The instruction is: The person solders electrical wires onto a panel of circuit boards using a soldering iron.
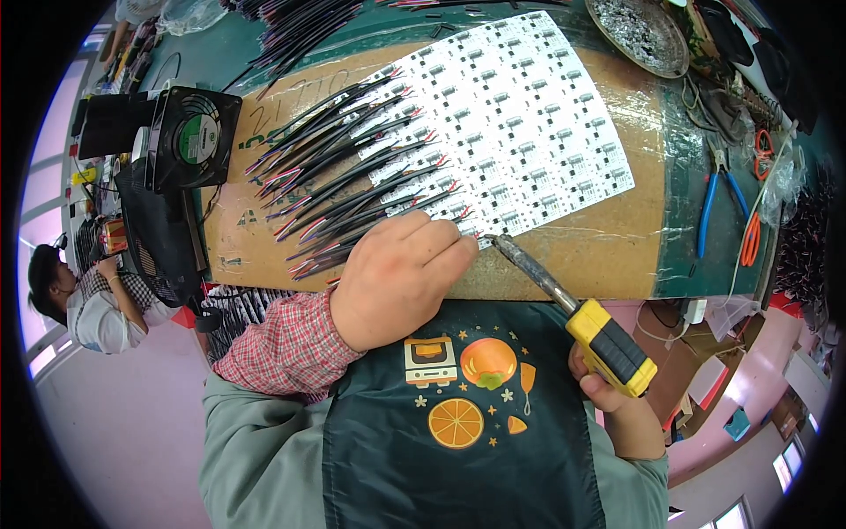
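Soldering iron point(573, 316) lay gripped in the right hand point(608, 388) at lower right, its long axis slanting up-left, tip just right of the left hand point(401, 273), whose fingers point(441, 240) curled closed, pressing wires point(352, 189) at the board point(520, 115) edge on the tabletop point(608, 247).

Left hand point(398, 275) covers the near ends of the wires point(352, 189), so its fingertips are out of sight. Right hand point(608, 388) mostly hides behind the soldering iron point(582, 322) handle. Dish point(641, 33) contents too blurred to tell.
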Motion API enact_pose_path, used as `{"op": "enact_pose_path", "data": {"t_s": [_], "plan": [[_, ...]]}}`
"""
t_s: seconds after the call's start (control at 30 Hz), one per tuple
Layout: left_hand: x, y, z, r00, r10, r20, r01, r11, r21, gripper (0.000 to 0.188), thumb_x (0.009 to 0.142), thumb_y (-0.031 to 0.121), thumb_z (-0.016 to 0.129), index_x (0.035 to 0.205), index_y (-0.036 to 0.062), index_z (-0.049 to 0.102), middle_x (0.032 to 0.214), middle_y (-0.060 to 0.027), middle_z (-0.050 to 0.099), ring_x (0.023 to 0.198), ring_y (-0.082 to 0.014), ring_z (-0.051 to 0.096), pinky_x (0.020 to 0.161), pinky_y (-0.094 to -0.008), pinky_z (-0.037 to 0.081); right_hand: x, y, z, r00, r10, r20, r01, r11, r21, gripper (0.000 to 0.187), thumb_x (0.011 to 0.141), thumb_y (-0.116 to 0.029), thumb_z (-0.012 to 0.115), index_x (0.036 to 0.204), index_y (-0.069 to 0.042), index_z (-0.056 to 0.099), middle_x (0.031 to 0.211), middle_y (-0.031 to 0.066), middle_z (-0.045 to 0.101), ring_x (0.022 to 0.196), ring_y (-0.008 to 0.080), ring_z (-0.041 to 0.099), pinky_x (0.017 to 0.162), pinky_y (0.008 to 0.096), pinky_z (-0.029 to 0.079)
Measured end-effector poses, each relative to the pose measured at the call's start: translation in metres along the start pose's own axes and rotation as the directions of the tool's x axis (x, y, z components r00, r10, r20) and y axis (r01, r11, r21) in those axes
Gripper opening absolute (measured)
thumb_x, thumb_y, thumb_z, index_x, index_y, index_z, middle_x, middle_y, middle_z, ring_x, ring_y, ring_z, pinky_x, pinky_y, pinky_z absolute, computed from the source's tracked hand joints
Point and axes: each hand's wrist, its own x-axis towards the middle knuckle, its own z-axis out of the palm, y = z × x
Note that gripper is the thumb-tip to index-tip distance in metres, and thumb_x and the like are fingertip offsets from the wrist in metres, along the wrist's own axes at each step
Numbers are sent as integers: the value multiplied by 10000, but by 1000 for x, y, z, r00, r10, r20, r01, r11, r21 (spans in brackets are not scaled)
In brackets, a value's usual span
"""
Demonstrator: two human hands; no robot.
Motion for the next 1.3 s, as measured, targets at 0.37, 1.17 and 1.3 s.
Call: {"op": "enact_pose_path", "data": {"t_s": [0.37,1.17,1.3], "plan": [[0,-2,2,1000,11,-29,-10,999,35,232,716,75,585,944,59,625,796,-38,514,730,-211,537,642,-335,453,-5,6,2,999,-28,-31,30,998,58,286,782,-369,663,654,-162,511,634,5,532,580,258,547,521,362,426],[0,-1,-7,999,37,33,-40,996,85,303,696,38,601,995,55,652,897,-54,605,738,-216,568,653,-332,473,12,-18,5,976,55,-209,82,801,593,464,776,-389,775,1026,-56,572,683,24,520,582,145,509,527,279,411],[5,-10,-25,996,50,69,-49,999,-17,268,726,61,649,994,67,649,894,-66,613,769,-241,585,681,-350,483,35,-29,-7,949,104,-298,139,711,690,795,711,-374,827,1285,11,436,695,11,484,603,115,481,526,242,398]]}}
